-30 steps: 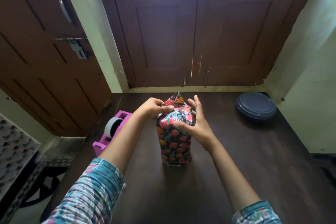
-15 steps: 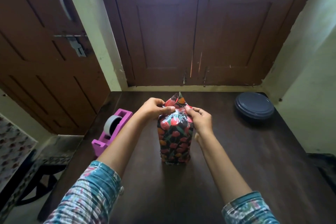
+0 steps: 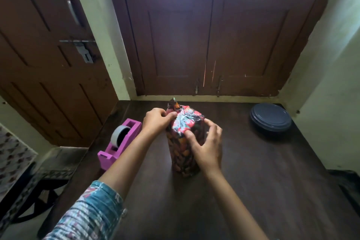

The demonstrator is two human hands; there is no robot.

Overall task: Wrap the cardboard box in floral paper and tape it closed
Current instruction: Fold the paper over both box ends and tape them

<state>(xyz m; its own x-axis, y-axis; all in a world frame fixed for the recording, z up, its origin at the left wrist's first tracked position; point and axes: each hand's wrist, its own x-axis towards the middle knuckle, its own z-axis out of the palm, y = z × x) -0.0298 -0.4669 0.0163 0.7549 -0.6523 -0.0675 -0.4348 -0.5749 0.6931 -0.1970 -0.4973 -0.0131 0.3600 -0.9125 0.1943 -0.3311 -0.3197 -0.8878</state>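
Head camera: the left hand (image 3: 158, 121) has its fingers curled and bunched against the top left corner of the wrapped box (image 3: 184, 154), pinching the floral paper (image 3: 185, 121) where it gathers there; a loose peak of paper sticks up just behind the knuckles. The right hand (image 3: 207, 145) cups the upper right side of the box, its thumb laid on the near face just under the top edge and its other fingers bent round the right-hand side. The top of the parcel is crinkled and shiny. The box stands upright near the middle of the dark wooden table (image 3: 253, 191), fully covered in paper. Left of it, near the left forearm, sits a pink tape dispenser (image 3: 109, 157) with its roll of tape (image 3: 119, 134). Well apart at the far right lies a round dark blue lid (image 3: 270, 118). Brown wooden doors (image 3: 214, 45) rise behind the table.
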